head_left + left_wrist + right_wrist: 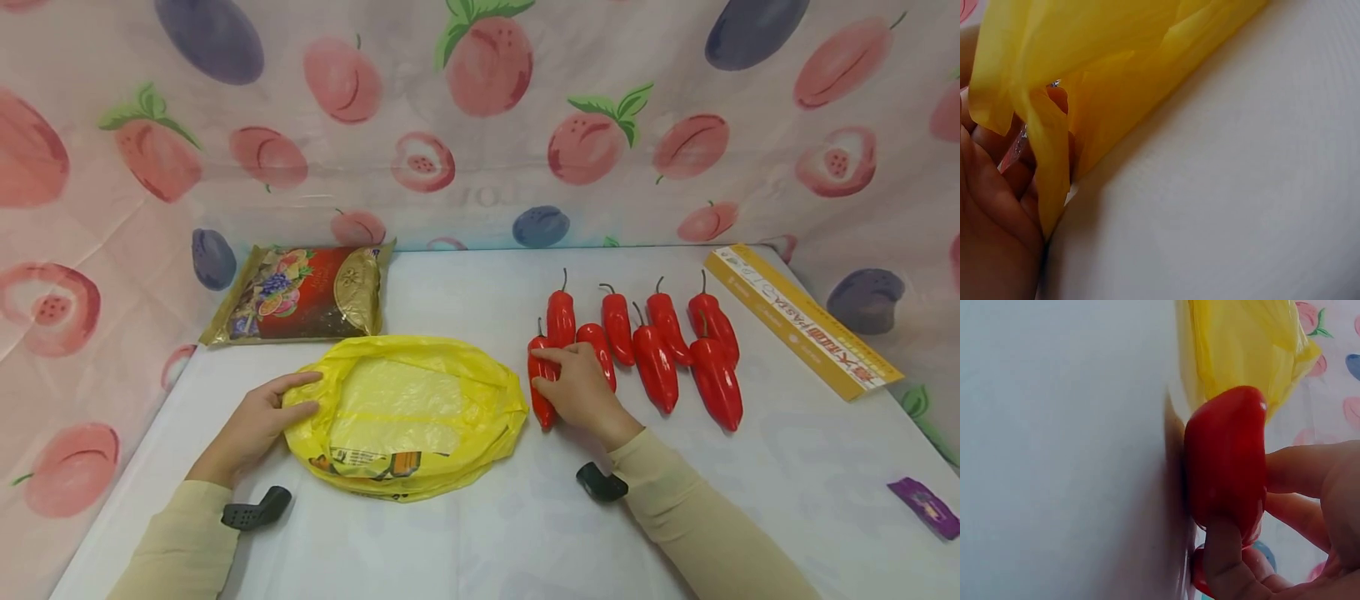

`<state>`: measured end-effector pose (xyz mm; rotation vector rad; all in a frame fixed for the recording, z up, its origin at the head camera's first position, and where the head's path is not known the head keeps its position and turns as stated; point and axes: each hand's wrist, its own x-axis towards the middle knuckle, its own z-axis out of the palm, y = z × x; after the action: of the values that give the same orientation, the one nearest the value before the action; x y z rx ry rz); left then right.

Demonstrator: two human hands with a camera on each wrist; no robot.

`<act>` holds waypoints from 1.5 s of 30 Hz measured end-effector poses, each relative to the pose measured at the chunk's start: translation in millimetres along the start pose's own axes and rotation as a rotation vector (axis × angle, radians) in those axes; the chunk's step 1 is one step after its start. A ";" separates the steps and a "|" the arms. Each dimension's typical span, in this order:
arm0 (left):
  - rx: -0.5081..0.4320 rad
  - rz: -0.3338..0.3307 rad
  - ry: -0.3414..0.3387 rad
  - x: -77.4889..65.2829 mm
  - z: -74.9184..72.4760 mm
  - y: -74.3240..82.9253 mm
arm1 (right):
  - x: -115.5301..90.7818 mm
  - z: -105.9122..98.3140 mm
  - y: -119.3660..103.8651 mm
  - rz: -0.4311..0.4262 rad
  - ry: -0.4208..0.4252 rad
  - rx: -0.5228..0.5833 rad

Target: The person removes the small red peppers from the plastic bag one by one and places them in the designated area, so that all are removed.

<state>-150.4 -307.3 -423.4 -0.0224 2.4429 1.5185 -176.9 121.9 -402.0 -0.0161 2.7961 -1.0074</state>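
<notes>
A yellow plastic bag (480, 446) lies on the white table with its mouth spread wide and facing up. My left hand (251, 425) holds the left side of its rim, thumb and fingers around the thin film. To the right of the bag, my right hand (585, 392) pinches a glossy red chili pepper (1225, 459) between thumb and fingers. This pepper stands leftmost in its group, low over the tabletop, close to the bag's right edge. Several more red peppers (656, 371) with dark stems lie behind and to the right of that hand.
A red and gold printed packet (307, 292) lies at the back left, behind the bag. At the back right is a long yellow box (802, 321), set diagonally. A small purple packet (926, 507) sits near the right edge. Fruit-printed cloth (480, 142) surrounds the table.
</notes>
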 end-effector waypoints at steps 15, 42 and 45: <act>-0.051 0.034 -0.022 0.0 9.4 3.9 | -0.5 -2.8 1.0 -0.002 0.002 0.005; 0.121 0.078 0.012 -6.4 -2.0 13.9 | -18.7 -53.4 9.5 -0.136 0.039 -0.037; 0.129 0.060 0.020 -6.8 -5.0 18.0 | -22.8 -66.1 12.8 -0.144 0.042 -0.057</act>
<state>-147.6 -304.4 -403.9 0.0619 2.5739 1.3874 -164.6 175.1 -356.5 -0.2089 2.8957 -0.9688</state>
